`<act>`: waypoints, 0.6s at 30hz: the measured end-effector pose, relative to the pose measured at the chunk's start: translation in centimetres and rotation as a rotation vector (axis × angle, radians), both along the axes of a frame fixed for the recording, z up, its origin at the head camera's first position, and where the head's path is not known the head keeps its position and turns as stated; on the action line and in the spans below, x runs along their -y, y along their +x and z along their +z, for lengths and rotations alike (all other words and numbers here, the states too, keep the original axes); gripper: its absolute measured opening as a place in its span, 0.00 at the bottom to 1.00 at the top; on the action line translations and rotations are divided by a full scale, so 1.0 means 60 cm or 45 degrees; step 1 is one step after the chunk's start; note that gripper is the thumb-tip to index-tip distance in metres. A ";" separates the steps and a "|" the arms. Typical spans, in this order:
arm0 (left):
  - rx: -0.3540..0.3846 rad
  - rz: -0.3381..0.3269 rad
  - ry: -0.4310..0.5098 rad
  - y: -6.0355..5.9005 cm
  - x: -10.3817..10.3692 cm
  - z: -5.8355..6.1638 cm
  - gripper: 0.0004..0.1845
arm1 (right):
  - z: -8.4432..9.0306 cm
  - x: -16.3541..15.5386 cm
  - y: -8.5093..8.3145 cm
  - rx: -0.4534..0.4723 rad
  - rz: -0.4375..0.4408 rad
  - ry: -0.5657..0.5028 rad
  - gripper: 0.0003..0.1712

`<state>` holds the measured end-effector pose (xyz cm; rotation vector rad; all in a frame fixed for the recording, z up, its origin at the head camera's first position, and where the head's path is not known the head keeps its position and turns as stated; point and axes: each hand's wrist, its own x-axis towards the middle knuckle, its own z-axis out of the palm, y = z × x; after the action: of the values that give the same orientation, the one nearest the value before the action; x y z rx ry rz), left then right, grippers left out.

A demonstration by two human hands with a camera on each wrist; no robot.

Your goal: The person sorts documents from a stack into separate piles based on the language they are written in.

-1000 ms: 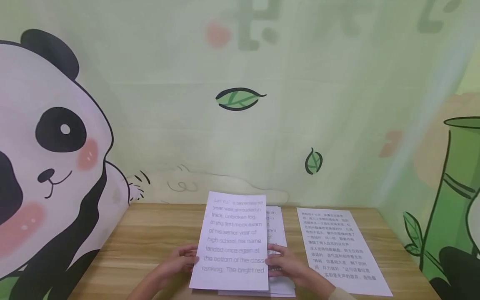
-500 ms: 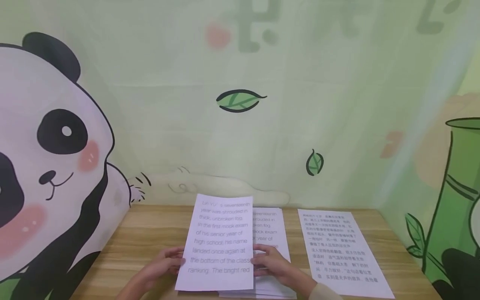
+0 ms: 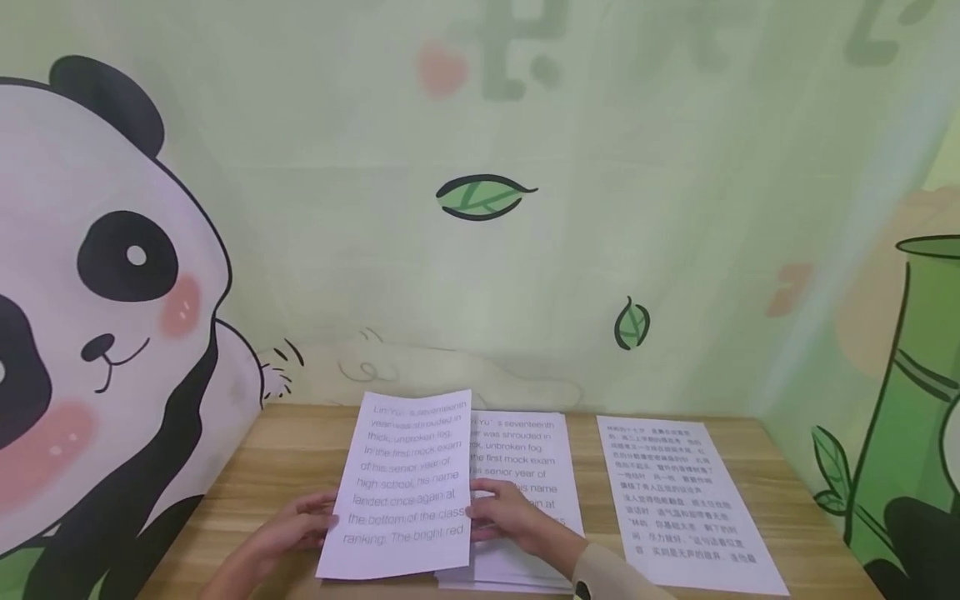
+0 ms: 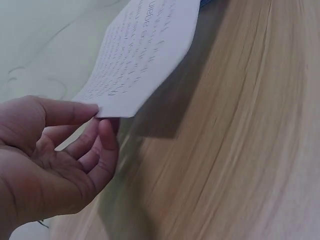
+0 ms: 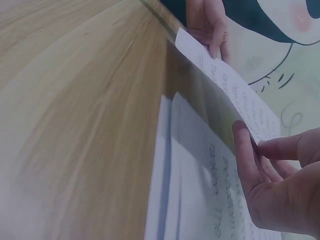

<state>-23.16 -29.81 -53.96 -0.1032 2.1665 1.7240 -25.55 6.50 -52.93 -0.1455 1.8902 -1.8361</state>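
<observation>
A white sheet of paper (image 3: 405,475) printed with English text hangs just above the table, held between both hands. My left hand (image 3: 294,527) pinches its left edge; in the left wrist view the thumb lies on top and the fingers (image 4: 109,142) curl beneath. At the right edge my right hand (image 3: 510,517) pinches the sheet between thumb and fingers, as the right wrist view also shows. Partly covered by the held sheet, a stack of similar English pages (image 3: 525,467) lies on the table below and to the right.
A separate sheet with Chinese text (image 3: 678,500) lies on the right of the wooden table (image 3: 247,467). Behind the table hangs a pale green backdrop (image 3: 337,208) with a panda, leaves and bamboo.
Both hands have carried the held sheet left, from over the stack to mostly beside it. More of the stack's top page now shows.
</observation>
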 end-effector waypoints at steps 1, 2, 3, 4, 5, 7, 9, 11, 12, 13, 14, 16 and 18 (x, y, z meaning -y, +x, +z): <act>0.004 0.028 -0.011 -0.001 0.004 0.001 0.37 | 0.002 0.006 -0.003 0.006 0.000 0.002 0.33; 0.007 0.054 -0.021 -0.002 0.007 0.002 0.36 | 0.005 0.013 -0.005 0.012 0.002 0.003 0.33; 0.008 0.078 -0.030 -0.002 0.011 0.003 0.36 | 0.008 0.018 -0.007 0.017 0.006 0.005 0.34; 0.011 0.108 -0.038 -0.002 0.014 0.004 0.36 | 0.010 0.024 -0.008 0.023 0.012 0.004 0.33; 0.010 0.126 -0.051 -0.003 0.017 0.005 0.36 | 0.012 0.029 -0.009 0.026 0.020 0.000 0.34; 0.024 0.154 -0.080 -0.004 0.023 0.006 0.35 | 0.015 0.038 -0.010 0.036 0.034 -0.015 0.34; 0.052 0.181 -0.104 -0.006 0.028 0.006 0.34 | 0.013 0.045 -0.011 0.044 0.037 -0.031 0.34; 0.089 0.201 -0.104 -0.008 0.033 0.006 0.33 | 0.008 0.051 -0.012 0.058 0.030 -0.042 0.34; 0.104 0.207 -0.099 -0.008 0.035 0.005 0.33 | 0.005 0.054 -0.013 0.065 0.027 -0.048 0.34; 0.106 0.198 -0.091 -0.008 0.037 0.003 0.32 | 0.001 0.056 -0.013 0.071 0.025 -0.050 0.35; 0.106 0.196 -0.079 -0.007 0.039 0.002 0.32 | -0.003 0.059 -0.014 0.078 0.022 -0.052 0.34; 0.090 0.186 -0.057 -0.004 0.042 -0.001 0.32 | -0.011 0.063 -0.013 0.090 0.025 -0.055 0.34; 0.073 0.207 -0.058 -0.002 0.043 -0.005 0.31 | -0.018 0.067 -0.012 0.103 0.031 -0.057 0.33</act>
<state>-23.26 -32.40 -54.24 -0.3452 2.2092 1.7342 -26.30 2.49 -53.99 -0.1077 1.7858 -1.8414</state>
